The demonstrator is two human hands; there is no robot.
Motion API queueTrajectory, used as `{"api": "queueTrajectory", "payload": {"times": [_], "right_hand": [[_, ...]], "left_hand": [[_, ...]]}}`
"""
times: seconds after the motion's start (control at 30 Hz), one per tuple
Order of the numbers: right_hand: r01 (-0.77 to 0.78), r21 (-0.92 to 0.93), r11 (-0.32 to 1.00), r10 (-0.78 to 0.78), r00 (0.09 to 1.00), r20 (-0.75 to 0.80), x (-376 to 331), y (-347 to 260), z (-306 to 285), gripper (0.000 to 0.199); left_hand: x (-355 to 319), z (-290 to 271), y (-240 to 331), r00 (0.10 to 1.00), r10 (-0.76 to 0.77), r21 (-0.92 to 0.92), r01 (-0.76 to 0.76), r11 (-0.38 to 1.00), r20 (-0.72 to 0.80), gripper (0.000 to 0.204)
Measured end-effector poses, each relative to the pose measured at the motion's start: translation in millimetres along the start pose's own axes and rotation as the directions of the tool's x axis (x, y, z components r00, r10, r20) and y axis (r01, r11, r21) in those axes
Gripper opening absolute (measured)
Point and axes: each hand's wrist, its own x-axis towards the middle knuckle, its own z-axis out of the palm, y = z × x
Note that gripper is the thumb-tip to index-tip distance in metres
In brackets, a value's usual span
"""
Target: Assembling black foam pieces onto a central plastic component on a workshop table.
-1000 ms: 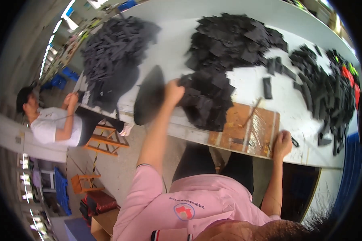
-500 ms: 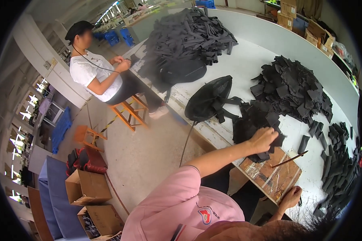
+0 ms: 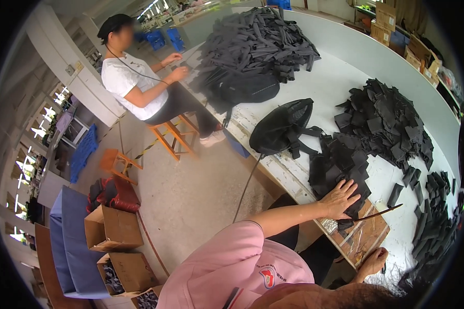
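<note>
1. The left hand (image 3: 340,198) lies flat with fingers spread on a stack of black fabric pieces (image 3: 340,165) at the near edge of the white table (image 3: 335,82).
2. The right hand (image 3: 372,260), at 5 o'clock from the left, rests curled on the table edge; whether it pinches anything I cannot tell.
3. A brown board (image 3: 363,234) with a thin brush (image 3: 379,212) lies between both hands.
4. A black mesh bag (image 3: 283,126) sits at 11 o'clock, crowding the stack.
5. A bigger heap of black pieces (image 3: 384,121) lies at 1 o'clock.
</note>
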Motion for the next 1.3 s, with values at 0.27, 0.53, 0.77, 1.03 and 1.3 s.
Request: {"api": "queueTrajectory", "payload": {"times": [0.27, 0.53, 0.77, 1.03, 1.3], "right_hand": [[0.335, 0.219, 0.916, -0.287, 0.931, -0.226, 27, 51, 29, 0.012], [-0.004, -0.243, 0.970, -0.031, 0.989, -0.142, 18, 51, 31, 0.013], [0.117, -0.155, 0.981, -0.133, 0.986, -0.100, 12, 38, 18, 0.014], [0.434, 0.269, 0.860, -0.348, 0.883, -0.315, 23, 61, 34, 0.012], [0.147, -0.230, 0.962, -0.192, 0.963, -0.188, 22, 51, 31, 0.012]], "left_hand": [[4, 8, 2, 0.997, -0.009, -0.043, 0.006, 0.999, -0.076, 0.074], [3, 19, -1, 0.990, -0.052, -0.111, 0.038, 0.993, -0.132, 0.073], [1, 22, -1, 0.992, -0.072, -0.098, 0.062, 0.993, -0.103, 0.070], [7, 21, -5, 0.991, -0.096, -0.156, 0.081, 0.984, -0.091, 0.063], [6, 19, -6, 0.989, -0.118, -0.191, 0.099, 0.976, -0.092, 0.057]]}}
